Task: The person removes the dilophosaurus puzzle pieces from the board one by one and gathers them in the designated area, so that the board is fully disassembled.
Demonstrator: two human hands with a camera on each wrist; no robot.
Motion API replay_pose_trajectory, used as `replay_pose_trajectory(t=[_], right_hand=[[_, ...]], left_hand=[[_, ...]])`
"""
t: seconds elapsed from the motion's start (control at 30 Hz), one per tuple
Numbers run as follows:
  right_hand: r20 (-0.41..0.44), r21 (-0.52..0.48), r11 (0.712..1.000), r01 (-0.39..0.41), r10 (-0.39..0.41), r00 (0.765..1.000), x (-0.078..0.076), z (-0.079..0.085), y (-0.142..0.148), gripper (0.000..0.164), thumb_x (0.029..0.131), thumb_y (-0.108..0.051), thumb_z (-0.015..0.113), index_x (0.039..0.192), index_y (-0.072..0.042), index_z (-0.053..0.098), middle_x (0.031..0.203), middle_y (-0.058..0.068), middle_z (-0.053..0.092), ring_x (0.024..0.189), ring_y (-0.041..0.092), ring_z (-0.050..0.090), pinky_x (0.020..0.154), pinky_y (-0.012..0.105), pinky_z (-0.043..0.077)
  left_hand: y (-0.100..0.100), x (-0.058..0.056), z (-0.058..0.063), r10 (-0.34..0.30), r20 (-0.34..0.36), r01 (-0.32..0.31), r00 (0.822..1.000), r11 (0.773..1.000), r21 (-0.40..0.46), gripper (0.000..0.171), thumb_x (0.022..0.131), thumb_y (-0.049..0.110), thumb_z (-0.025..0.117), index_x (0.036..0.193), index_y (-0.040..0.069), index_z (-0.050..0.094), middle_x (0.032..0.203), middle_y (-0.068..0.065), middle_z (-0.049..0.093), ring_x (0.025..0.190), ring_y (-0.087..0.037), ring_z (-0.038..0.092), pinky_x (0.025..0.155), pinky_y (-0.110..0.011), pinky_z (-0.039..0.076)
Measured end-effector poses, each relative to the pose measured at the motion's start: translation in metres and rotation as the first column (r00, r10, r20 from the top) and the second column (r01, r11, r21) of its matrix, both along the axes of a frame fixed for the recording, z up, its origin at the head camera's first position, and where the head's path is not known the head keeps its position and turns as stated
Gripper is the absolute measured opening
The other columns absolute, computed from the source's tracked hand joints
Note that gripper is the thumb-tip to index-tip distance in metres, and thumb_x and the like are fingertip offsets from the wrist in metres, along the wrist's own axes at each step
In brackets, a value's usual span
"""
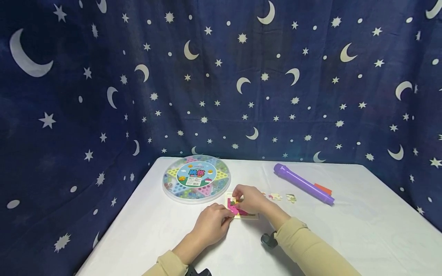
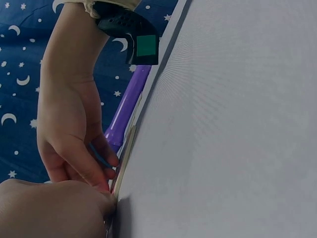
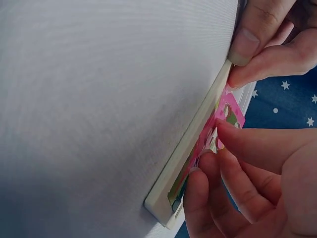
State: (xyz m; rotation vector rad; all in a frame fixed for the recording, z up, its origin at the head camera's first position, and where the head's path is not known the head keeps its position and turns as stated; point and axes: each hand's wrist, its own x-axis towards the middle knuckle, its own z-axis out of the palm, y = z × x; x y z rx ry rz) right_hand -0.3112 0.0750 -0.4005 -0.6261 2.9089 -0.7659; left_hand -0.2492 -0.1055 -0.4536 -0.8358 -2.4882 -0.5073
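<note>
Puzzle board [image 3: 188,146], cream-rimmed, pink inside, left hand [image 1: 213,222] pinching its corner, right hand [image 1: 251,199] pinching a holed pink piece [image 3: 234,105]

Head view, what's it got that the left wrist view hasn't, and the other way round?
Only the head view shows the printed label of the round Chinese checkers set and the red-orange block beside the purple tube. Only the left wrist view shows the green square on the black device at the right wrist. Both share the left hand, the right hand, the puzzle tray, that tube, the moon-and-star curtain and the white tabletop.
</note>
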Motion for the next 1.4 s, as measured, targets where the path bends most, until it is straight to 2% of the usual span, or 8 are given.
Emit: replay_pose_trajectory(t=[0.13, 0.43, 0.6, 0.73, 0.9, 1.07, 1.27, 1.4], right_hand=[[-0.012, 0.0, 1.0, -0.012, 0.012, 1.0, 0.0, 0.0, 0.0, 0.023, 0.083, -0.009, 0.084, 0.099, -0.015, 0.069, 0.09, -0.003, 0.068, 0.096, 0.023, 0.065, 0.096, 0.051, 0.048], [-0.01, -0.013, 1.0, -0.012, 0.012, 1.0, 0.001, -0.001, 0.001, 0.016, 0.087, -0.015, 0.082, 0.093, -0.019, 0.067, 0.083, -0.005, 0.066, 0.084, 0.017, 0.06, 0.085, 0.047, 0.05], [-0.011, -0.056, 0.997, -0.061, 0.061, 0.998, 0.0, -0.002, 0.003, 0.013, 0.089, -0.012, 0.079, 0.093, -0.019, 0.068, 0.083, -0.007, 0.067, 0.08, 0.013, 0.06, 0.08, 0.04, 0.051], [-0.016, -0.065, 0.995, -0.082, 0.081, 0.997, 0.001, -0.003, 0.005, 0.011, 0.09, -0.009, 0.077, 0.092, -0.017, 0.069, 0.083, -0.008, 0.069, 0.079, 0.011, 0.06, 0.082, 0.041, 0.05], [-0.007, -0.063, 0.996, -0.064, 0.064, 0.998, 0.002, -0.003, 0.006, 0.009, 0.091, -0.012, 0.076, 0.092, -0.017, 0.069, 0.08, -0.007, 0.069, 0.079, 0.011, 0.06, 0.081, 0.04, 0.05], [0.038, -0.137, 0.99, -0.035, 0.041, 0.998, -0.002, 0.0, 0.013, 0.007, 0.094, -0.014, 0.075, 0.095, -0.018, 0.069, 0.081, -0.006, 0.069, 0.077, 0.012, 0.061, 0.072, 0.034, 0.052], [0.09, -0.188, 0.982, 0.026, -0.009, 0.996, -0.006, 0.005, 0.037, 0.009, 0.092, -0.022, 0.077, 0.1, -0.019, 0.073, 0.085, -0.002, 0.067, 0.076, 0.015, 0.062, 0.069, 0.034, 0.05], [0.148, -0.219, 0.974, 0.05, -0.017, 0.989, -0.006, 0.006, 0.054, 0.011, 0.093, -0.021, 0.077, 0.103, -0.018, 0.075, 0.085, 0.001, 0.068, 0.073, 0.019, 0.063, 0.067, 0.035, 0.05]], left_hand=[[0.0, 0.001, 0.001, -0.004, -0.01, 0.004, 1.0, 1.0, 0.005, 0.007, 0.091, 0.019, 0.077, 0.096, 0.017, 0.081, 0.088, 0.008, 0.074, 0.084, -0.012, 0.065, 0.076, -0.033, 0.054], [-0.001, 0.001, -0.001, -0.01, -0.024, 0.01, 1.0, 1.0, 0.007, 0.007, 0.091, 0.019, 0.077, 0.097, 0.018, 0.081, 0.088, 0.008, 0.074, 0.084, -0.012, 0.065, 0.076, -0.032, 0.054], [-0.002, 0.001, -0.002, -0.003, -0.026, 0.003, 1.0, 1.0, -0.001, 0.007, 0.091, 0.02, 0.077, 0.096, 0.018, 0.081, 0.087, 0.009, 0.073, 0.082, -0.012, 0.065, 0.076, -0.032, 0.054], [-0.003, 0.001, -0.002, -0.003, -0.009, 0.003, 1.0, 1.0, 0.007, 0.006, 0.091, 0.02, 0.077, 0.096, 0.018, 0.081, 0.087, 0.009, 0.073, 0.082, -0.011, 0.064, 0.076, -0.032, 0.054], [-0.002, 0.001, -0.003, 0.005, 0.002, -0.005, 1.0, 1.0, 0.009, 0.006, 0.091, 0.021, 0.078, 0.095, 0.018, 0.081, 0.086, 0.009, 0.072, 0.082, -0.011, 0.064, 0.074, -0.032, 0.054], [-0.001, 0.002, -0.003, 0.008, -0.003, -0.007, 1.0, 1.0, 0.012, 0.006, 0.091, 0.02, 0.078, 0.095, 0.018, 0.081, 0.085, 0.009, 0.071, 0.08, -0.011, 0.063, 0.073, -0.032, 0.053], [0.0, 0.001, -0.003, 0.009, 0.012, -0.009, 1.0, 1.0, 0.017, 0.007, 0.09, 0.02, 0.078, 0.096, 0.018, 0.081, 0.084, 0.01, 0.07, 0.079, -0.009, 0.062, 0.072, -0.031, 0.053], [0.0, 0.0, -0.002, 0.011, 0.022, -0.011, 1.0, 1.0, 0.019, 0.008, 0.09, 0.02, 0.078, 0.097, 0.018, 0.081, 0.084, 0.01, 0.071, 0.08, -0.009, 0.062, 0.072, -0.031, 0.052]])
